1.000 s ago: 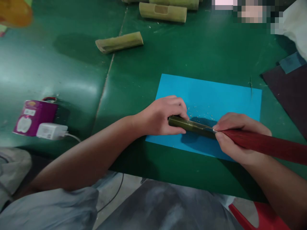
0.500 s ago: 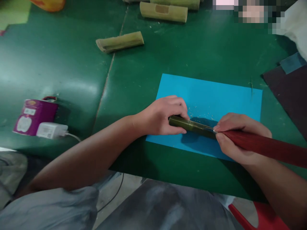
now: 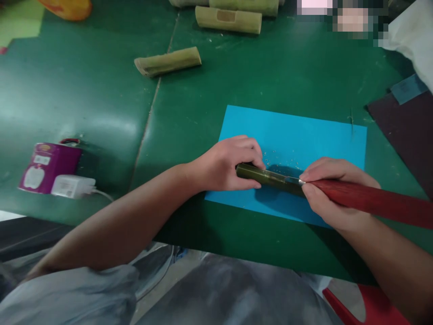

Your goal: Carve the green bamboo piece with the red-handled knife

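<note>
My left hand (image 3: 235,163) is closed around the left end of a dark green bamboo piece (image 3: 270,177), fingers behind it and thumb in front. The bamboo lies slantwise over a blue sheet (image 3: 291,124). In my right hand (image 3: 334,192) is a carving knife (image 3: 368,196) with a long red wooden handle, gripped close to its short metal blade. The blade rests against the bamboo's upper side near its right end, which my fingers partly hide. Small pale shavings (image 3: 280,158) are scattered on the sheet behind the bamboo.
A cut bamboo piece (image 3: 169,62) lies farther back, and another with a notch (image 3: 243,22) is beside more bamboo at the top. On the left are a purple box (image 3: 64,160) and a white charger (image 3: 72,186). A dark sheet (image 3: 402,126) lies right, near another person's sleeve (image 3: 411,40).
The knife handle's far end has risen slightly, and the blade lies at a slightly different angle on the bamboo. My left hand keeps its hold; the whole view has shifted a little.
</note>
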A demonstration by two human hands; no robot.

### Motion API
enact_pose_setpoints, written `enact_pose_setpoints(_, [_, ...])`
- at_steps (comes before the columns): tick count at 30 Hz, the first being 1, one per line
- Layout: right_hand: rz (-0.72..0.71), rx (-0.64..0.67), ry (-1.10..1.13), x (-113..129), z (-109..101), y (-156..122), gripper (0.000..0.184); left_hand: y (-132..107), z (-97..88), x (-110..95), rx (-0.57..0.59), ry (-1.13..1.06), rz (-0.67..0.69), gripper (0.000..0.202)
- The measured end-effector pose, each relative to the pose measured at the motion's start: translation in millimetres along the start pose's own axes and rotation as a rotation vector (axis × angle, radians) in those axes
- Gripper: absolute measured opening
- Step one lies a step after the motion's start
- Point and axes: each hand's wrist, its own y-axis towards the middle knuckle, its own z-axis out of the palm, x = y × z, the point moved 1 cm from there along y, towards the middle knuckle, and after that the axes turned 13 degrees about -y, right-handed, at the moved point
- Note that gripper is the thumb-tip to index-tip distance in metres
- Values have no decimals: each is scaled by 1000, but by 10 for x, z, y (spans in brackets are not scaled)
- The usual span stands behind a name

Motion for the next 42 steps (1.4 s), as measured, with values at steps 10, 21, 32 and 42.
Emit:
enact_pose_setpoints(10, [-97, 47, -100, 33, -44, 89, 25, 4, 7, -1, -4, -11, -3, 19])
enact_pose_setpoints(21, [-58, 27, -32, 13, -37, 64, 23, -1, 10, 4, -6, 12, 31, 21])
enact_pose_setpoints(32, [-65, 43, -81, 35, -33, 82, 23, -4, 11, 15, -3, 2, 2, 21])
enact_pose_setpoints(42, [-55, 29, -112, 76, -27, 97, 22, -3, 8, 20, -4, -2, 7, 21])
